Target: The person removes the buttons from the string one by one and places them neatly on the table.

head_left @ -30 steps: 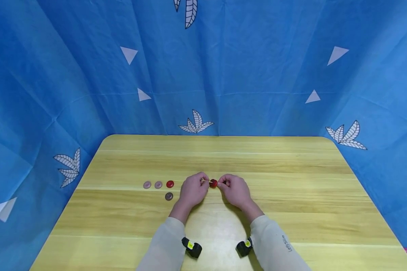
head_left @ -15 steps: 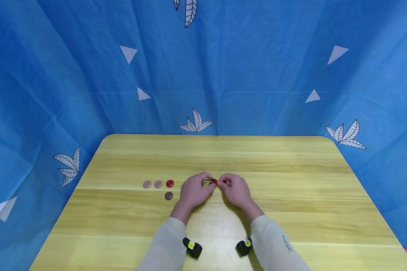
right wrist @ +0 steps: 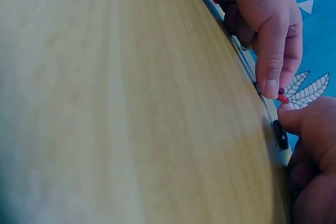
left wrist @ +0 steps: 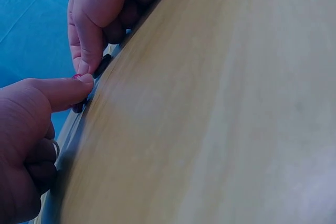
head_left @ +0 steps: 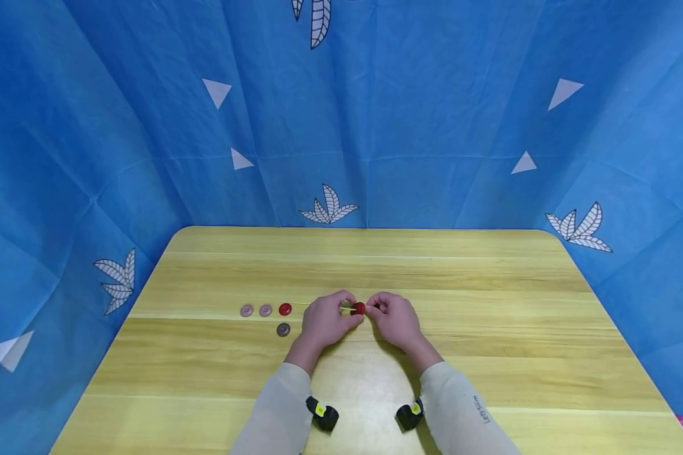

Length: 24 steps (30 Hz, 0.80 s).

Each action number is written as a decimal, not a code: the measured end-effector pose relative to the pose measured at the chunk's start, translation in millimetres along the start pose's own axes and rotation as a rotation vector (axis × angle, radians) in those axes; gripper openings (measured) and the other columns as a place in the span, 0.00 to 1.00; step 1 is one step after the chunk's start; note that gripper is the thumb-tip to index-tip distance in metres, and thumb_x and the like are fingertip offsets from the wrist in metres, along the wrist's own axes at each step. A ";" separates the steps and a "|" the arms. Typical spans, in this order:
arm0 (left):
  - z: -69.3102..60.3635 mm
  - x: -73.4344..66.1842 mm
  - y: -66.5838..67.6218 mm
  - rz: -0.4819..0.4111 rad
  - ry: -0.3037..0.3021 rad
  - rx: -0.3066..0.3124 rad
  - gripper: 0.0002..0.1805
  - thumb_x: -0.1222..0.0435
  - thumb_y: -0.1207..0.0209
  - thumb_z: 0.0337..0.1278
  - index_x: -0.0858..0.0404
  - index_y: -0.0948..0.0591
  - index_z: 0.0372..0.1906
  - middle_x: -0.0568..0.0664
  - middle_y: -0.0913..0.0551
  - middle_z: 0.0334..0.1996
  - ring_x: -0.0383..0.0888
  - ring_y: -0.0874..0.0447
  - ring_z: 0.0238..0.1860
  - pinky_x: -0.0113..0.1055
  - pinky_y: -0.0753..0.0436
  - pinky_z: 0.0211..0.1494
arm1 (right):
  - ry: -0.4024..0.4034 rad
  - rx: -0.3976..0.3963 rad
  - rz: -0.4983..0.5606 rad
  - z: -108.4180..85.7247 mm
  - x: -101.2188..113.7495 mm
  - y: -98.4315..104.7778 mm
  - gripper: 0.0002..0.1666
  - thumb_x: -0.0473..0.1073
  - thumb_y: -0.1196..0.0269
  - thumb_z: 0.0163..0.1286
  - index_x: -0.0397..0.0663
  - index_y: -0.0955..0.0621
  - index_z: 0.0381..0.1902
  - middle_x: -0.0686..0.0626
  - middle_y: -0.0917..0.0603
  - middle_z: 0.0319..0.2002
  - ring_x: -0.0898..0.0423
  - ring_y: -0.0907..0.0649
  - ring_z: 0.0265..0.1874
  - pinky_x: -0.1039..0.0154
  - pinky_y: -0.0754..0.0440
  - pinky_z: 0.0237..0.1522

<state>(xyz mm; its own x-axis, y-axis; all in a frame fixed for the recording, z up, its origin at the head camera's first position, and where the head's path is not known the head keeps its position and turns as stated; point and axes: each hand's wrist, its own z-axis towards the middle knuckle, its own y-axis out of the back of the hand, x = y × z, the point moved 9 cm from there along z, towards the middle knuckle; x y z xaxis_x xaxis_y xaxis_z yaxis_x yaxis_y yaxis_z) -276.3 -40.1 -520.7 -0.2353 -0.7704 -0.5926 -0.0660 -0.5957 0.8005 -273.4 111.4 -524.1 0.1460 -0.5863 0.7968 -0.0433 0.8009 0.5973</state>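
1. Red button (head_left: 357, 308) is held between two hands near the middle of the table (head_left: 489, 354). By the left hand (head_left: 328, 319) it appears to be pinched, that grip being closed with the thumb on the near side and the fingers on the far side.
2. By the right hand (head_left: 397, 319), fingertips are brought together at the button's right edge. The rim appears to be gripped there; whether a cord end is caught as well cannot be told.
3. A yellow cord (head_left: 347, 308) is led from the left hand to the button's face. Whether a hole has been passed is hidden by the fingers.
4. Threading is judged to be the step in hand, with the cord's tip at or inside a hole.
5. For the next move, steadiness of the button seems to be called for while more cord is fed from the left; the tip would then need to be caught by the right grip and drawn through.
6. Beside the right hand's curled fingers a dark disc (right wrist: 282, 135) is seen, perhaps another button.
7. Farther left, a second red button (head_left: 285, 309), a grey-brown button (head_left: 283, 329) and two pink buttons (head_left: 265, 310) are left untouched.
8. Beyond the table, a blue curtain (head_left: 410, 126) is hung.
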 end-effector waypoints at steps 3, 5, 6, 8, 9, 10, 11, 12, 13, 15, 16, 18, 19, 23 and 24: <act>0.2 1.1 0.2 -0.020 0.010 0.002 0.15 0.47 0.28 0.52 0.46 0.17 0.42 0.40 0.31 0.16 0.39 0.37 0.18 0.35 0.37 0.24 | -0.004 0.002 0.004 -0.1 -0.2 0.2 0.07 0.40 0.31 0.67 0.54 0.17 0.28 0.58 0.31 0.14 0.61 0.34 0.14 0.62 0.37 0.21; 0.3 1.8 1.0 -0.051 0.018 0.003 0.15 0.48 0.28 0.52 0.47 0.18 0.41 0.41 0.31 0.17 0.39 0.38 0.17 0.35 0.38 0.24 | -0.005 0.002 0.004 0.2 -0.3 0.2 0.07 0.40 0.31 0.67 0.54 0.17 0.28 0.58 0.31 0.14 0.61 0.34 0.14 0.62 0.37 0.21; 0.3 2.1 1.6 -0.067 0.022 0.002 0.15 0.48 0.28 0.52 0.48 0.18 0.40 0.41 0.32 0.17 0.39 0.38 0.17 0.35 0.38 0.24 | -0.005 0.001 0.004 0.4 -0.4 0.2 0.07 0.41 0.31 0.67 0.54 0.17 0.28 0.58 0.31 0.14 0.61 0.34 0.14 0.62 0.37 0.21; 0.5 2.4 3.3 -0.100 0.027 -0.001 0.15 0.49 0.27 0.52 0.49 0.17 0.40 0.42 0.32 0.17 0.40 0.39 0.17 0.35 0.39 0.23 | -0.004 0.000 0.001 0.8 -0.6 0.0 0.07 0.41 0.31 0.67 0.55 0.17 0.28 0.58 0.31 0.14 0.61 0.33 0.14 0.62 0.37 0.21; 0.6 2.9 4.0 -0.113 0.031 -0.001 0.15 0.50 0.27 0.51 0.49 0.17 0.39 0.43 0.33 0.17 0.40 0.39 0.17 0.36 0.39 0.23 | -0.005 0.000 0.002 0.9 -0.7 0.0 0.07 0.41 0.31 0.67 0.55 0.17 0.28 0.58 0.32 0.14 0.61 0.33 0.14 0.62 0.36 0.21; 0.6 3.3 4.7 -0.128 0.034 0.000 0.14 0.50 0.27 0.51 0.50 0.17 0.39 0.43 0.33 0.17 0.40 0.39 0.18 0.36 0.39 0.23 | -0.005 -0.001 0.003 1.1 -0.9 -0.1 0.07 0.41 0.31 0.67 0.55 0.17 0.28 0.58 0.32 0.14 0.61 0.33 0.14 0.62 0.36 0.21; 0.7 3.9 5.6 -0.139 0.036 -0.003 0.14 0.51 0.27 0.51 0.50 0.17 0.39 0.43 0.33 0.17 0.41 0.39 0.18 0.36 0.39 0.24 | -0.006 -0.001 0.001 1.3 -1.3 -0.2 0.07 0.41 0.31 0.68 0.55 0.17 0.28 0.58 0.32 0.14 0.61 0.33 0.14 0.62 0.36 0.22; 0.9 4.6 6.0 -0.150 0.038 -0.002 0.14 0.51 0.27 0.51 0.50 0.17 0.39 0.43 0.33 0.18 0.41 0.38 0.18 0.36 0.38 0.24 | -0.005 -0.002 0.001 1.3 -1.1 -0.2 0.07 0.42 0.31 0.68 0.56 0.17 0.28 0.58 0.32 0.14 0.60 0.33 0.14 0.62 0.36 0.22; 1.0 5.4 6.4 -0.158 0.041 -0.002 0.14 0.51 0.26 0.51 0.50 0.17 0.39 0.44 0.33 0.18 0.41 0.38 0.18 0.36 0.38 0.24 | -0.006 -0.001 -0.001 1.4 -1.3 -0.4 0.08 0.42 0.31 0.68 0.56 0.17 0.28 0.58 0.32 0.14 0.60 0.33 0.14 0.61 0.36 0.22; 1.1 7.1 6.8 -0.170 0.044 0.002 0.14 0.52 0.26 0.51 0.50 0.17 0.39 0.44 0.32 0.18 0.41 0.38 0.18 0.36 0.37 0.24 | -0.011 0.001 -0.003 1.6 -2.0 -0.7 0.08 0.42 0.32 0.68 0.56 0.17 0.28 0.58 0.32 0.14 0.60 0.33 0.15 0.61 0.36 0.22; 1.1 7.8 7.1 -0.175 0.045 0.003 0.14 0.52 0.26 0.51 0.51 0.17 0.39 0.44 0.32 0.18 0.41 0.37 0.18 0.36 0.37 0.24 | -0.013 0.002 -0.005 1.8 -2.2 -0.9 0.08 0.43 0.32 0.68 0.57 0.17 0.28 0.58 0.32 0.14 0.60 0.33 0.15 0.61 0.36 0.22; 1.1 9.2 7.7 -0.178 0.049 0.007 0.14 0.52 0.27 0.51 0.51 0.18 0.38 0.44 0.32 0.18 0.41 0.37 0.19 0.36 0.36 0.25 | -0.016 0.005 -0.006 2.2 -2.5 -1.3 0.08 0.43 0.32 0.68 0.57 0.18 0.28 0.58 0.32 0.15 0.60 0.33 0.15 0.61 0.36 0.23; 0.8 9.4 8.5 -0.179 0.052 0.009 0.14 0.52 0.27 0.51 0.51 0.18 0.38 0.44 0.32 0.18 0.41 0.37 0.19 0.36 0.36 0.25 | -0.021 0.007 -0.005 2.3 -3.0 -1.6 0.08 0.43 0.32 0.68 0.57 0.18 0.28 0.58 0.32 0.15 0.60 0.33 0.15 0.61 0.35 0.23; -0.8 10.2 11.9 -0.189 0.062 0.017 0.14 0.53 0.27 0.52 0.52 0.18 0.38 0.44 0.32 0.19 0.41 0.37 0.19 0.37 0.35 0.26 | -0.025 0.009 0.001 2.4 -3.5 -1.7 0.08 0.43 0.32 0.69 0.57 0.17 0.28 0.57 0.32 0.15 0.60 0.33 0.16 0.61 0.35 0.24; -1.2 10.6 12.8 -0.191 0.066 0.018 0.14 0.53 0.27 0.52 0.52 0.18 0.38 0.44 0.32 0.19 0.41 0.37 0.19 0.37 0.35 0.26 | -0.026 0.009 0.003 2.2 -3.6 -1.6 0.08 0.43 0.32 0.69 0.57 0.17 0.28 0.57 0.32 0.15 0.60 0.33 0.16 0.61 0.35 0.24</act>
<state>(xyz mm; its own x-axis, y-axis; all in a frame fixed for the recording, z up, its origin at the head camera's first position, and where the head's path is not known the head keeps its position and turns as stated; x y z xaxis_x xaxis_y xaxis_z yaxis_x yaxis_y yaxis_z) -278.5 -56.0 -516.9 -0.1531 -0.6576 -0.7377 -0.1208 -0.7284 0.6744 -276.0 111.9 -527.7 0.1206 -0.5872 0.8004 -0.0525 0.8014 0.5958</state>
